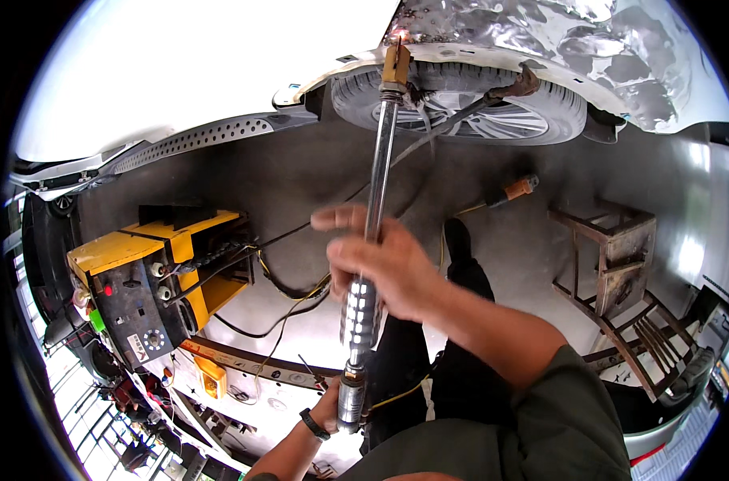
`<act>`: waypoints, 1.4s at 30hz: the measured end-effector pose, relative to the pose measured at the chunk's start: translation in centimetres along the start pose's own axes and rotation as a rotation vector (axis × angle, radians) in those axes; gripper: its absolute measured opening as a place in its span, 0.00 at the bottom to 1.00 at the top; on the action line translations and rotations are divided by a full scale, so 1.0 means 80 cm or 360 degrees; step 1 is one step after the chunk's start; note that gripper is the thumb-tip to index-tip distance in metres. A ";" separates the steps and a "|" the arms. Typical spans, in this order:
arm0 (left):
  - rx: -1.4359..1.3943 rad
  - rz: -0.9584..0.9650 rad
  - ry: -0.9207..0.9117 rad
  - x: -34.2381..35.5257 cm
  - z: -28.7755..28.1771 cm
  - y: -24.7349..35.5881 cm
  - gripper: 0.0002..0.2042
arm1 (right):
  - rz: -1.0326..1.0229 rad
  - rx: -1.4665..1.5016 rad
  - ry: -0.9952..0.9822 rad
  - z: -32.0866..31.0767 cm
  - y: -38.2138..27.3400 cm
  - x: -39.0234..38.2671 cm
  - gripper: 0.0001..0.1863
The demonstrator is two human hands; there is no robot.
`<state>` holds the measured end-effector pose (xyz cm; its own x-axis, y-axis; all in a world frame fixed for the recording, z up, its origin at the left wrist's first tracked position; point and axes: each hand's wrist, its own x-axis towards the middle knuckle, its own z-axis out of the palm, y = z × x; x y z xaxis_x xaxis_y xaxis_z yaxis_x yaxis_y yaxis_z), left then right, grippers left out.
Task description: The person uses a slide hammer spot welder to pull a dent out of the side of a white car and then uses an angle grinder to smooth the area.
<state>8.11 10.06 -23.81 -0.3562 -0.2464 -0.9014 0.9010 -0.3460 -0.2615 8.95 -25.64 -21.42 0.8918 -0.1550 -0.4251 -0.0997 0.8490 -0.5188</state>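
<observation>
A long slide hammer (pixel 383 152) runs from near my body up to a white car's wheel arch. Its brass-coloured tip (pixel 395 66) meets the panel edge, where a small spot glows orange-red. At the near end, my left hand (pixel 327 407), wearing a dark wristband, is closed around the grip (pixel 351 401), its fingers partly hidden. Above the ribbed sliding weight (pixel 360 313), my right hand (pixel 388 260) lies across the rod, fingers spread apart and slightly blurred. The car's fender (pixel 589 48) is partly bare, scuffed metal.
Below the arch sits a wheel (pixel 460 104), with a dark cable and clamp (pixel 529 82) in front of it. A yellow spot-welding machine (pixel 152 276) stands at left, cables trailing. An orange-ended power tool (pixel 518 189) lies on the floor. Wooden stools (pixel 621 264) stand at right.
</observation>
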 end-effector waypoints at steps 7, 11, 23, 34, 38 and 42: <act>-0.0039 -0.0047 -0.0071 -0.004 -0.006 -0.006 0.25 | -0.0195 0.0040 -0.0026 0.006 0.063 -0.024 0.23; 0.0140 -0.0172 0.0095 -0.003 -0.041 -0.035 0.26 | 0.0172 0.0234 -0.0012 0.015 0.097 -0.058 0.18; 0.0032 0.0012 -0.0112 0.017 -0.013 -0.018 0.22 | 0.0093 0.0002 -0.0018 0.010 0.049 -0.026 0.17; 0.0089 -0.0102 -0.0073 0.017 -0.005 -0.015 0.26 | 0.0086 0.0113 0.0058 0.015 0.039 -0.031 0.20; -0.0015 -0.0077 -0.0046 0.016 -0.005 -0.014 0.27 | -0.0034 -0.0196 0.0035 -0.004 0.009 -0.004 0.25; -0.0029 0.0013 -0.0015 0.023 -0.015 -0.019 0.25 | -0.0121 0.0154 -0.0032 -0.015 -0.010 0.018 0.32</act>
<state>6.38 11.21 -25.45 -0.3508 -0.2577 -0.9003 0.9083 -0.3276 -0.2602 9.79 -27.16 -22.49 0.9039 -0.2114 -0.3718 0.0107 0.8801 -0.4746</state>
